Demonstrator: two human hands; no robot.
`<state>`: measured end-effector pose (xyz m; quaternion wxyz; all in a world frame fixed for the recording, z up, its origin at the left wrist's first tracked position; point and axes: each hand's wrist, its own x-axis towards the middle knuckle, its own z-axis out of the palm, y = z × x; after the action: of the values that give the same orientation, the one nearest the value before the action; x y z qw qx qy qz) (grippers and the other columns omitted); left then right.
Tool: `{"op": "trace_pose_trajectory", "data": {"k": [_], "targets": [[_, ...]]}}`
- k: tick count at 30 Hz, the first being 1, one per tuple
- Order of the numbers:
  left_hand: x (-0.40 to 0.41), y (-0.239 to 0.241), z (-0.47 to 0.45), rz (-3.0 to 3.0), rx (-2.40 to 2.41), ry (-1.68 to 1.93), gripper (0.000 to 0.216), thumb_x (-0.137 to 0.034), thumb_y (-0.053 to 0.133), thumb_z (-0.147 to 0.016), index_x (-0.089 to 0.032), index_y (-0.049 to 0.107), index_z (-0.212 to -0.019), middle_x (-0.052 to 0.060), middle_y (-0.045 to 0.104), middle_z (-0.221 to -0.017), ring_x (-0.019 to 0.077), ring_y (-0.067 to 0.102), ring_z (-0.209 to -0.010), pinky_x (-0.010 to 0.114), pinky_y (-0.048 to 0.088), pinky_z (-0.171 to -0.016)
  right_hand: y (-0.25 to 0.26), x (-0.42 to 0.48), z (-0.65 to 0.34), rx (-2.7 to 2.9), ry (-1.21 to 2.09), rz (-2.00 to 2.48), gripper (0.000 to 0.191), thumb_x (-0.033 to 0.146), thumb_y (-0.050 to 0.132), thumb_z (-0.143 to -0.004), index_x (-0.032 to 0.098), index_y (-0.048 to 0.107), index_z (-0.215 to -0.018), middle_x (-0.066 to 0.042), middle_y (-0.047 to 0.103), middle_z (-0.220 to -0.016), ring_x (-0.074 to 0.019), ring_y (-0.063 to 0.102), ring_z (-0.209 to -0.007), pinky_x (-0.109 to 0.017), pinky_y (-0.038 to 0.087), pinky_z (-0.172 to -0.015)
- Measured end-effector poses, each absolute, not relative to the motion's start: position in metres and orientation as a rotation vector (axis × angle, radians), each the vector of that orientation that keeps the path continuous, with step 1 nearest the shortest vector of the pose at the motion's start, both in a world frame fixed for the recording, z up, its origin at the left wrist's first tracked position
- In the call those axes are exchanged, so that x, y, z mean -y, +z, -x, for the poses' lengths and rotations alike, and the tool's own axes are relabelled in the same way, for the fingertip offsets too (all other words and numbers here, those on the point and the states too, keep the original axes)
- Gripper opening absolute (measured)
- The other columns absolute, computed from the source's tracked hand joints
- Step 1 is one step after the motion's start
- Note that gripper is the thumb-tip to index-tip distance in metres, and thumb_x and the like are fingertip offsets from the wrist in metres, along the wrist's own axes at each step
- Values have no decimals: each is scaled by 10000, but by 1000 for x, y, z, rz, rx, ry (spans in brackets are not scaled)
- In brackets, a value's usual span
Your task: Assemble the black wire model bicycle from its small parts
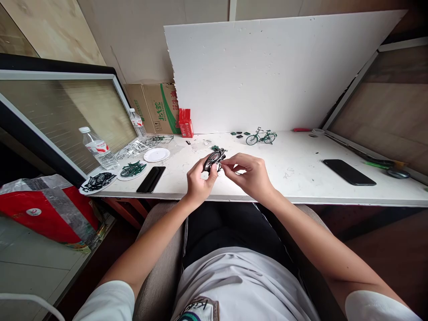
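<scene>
My left hand [199,178] is closed around a small black model bicycle [214,158], its wheel turned toward me, held above the front of the white table. My right hand [249,171] has thumb and index finger pinched together at the bicycle's right side. Whatever lies between those fingertips is too small to make out. Just behind the bicycle a small green part [215,147] shows on the table. Further back on the right, a green model bicycle [261,136] stands upright.
Paper plates with black parts [98,182] and green parts [133,169] lie at left, near a white plate [156,154], a phone [151,179] and water bottles [98,147]. A red box [186,123] stands behind. Another phone [349,172] lies right, near tools [397,172].
</scene>
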<state>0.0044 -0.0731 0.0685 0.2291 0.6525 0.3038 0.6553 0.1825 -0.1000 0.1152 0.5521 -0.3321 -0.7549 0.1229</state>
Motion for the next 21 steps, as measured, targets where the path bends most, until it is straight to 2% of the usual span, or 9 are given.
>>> {"op": "trace_pose_trajectory", "data": {"k": [6,14,21], "targets": [[72,68,-6,-1800,-851,1810,384,-394,791,-914,-192,774,-1241,139,789,-1218,293,751,-1147,380,612,-1018,112,99,-183,1800,162,777,165,341,696,-1000,247,832,-996,-71,760,-922,-197,714,-775,-351,675,-704],[70,64,-8,-1793,-822,1775,460,-399,768,-925,-188,749,-1333,145,779,-1279,300,742,-1188,415,600,-1086,105,92,-183,1895,-250,757,174,143,647,-999,252,782,-990,-66,725,-854,-208,645,-767,-369,590,-712],[68,61,-7,-1754,-837,1700,576,-452,805,-895,-203,715,-1406,133,759,-1349,307,724,-1221,442,596,-1116,107,94,-183,1908,-281,776,177,127,633,-1004,253,755,-991,-59,695,-845,-203,606,-753,-350,545,-684]]}}
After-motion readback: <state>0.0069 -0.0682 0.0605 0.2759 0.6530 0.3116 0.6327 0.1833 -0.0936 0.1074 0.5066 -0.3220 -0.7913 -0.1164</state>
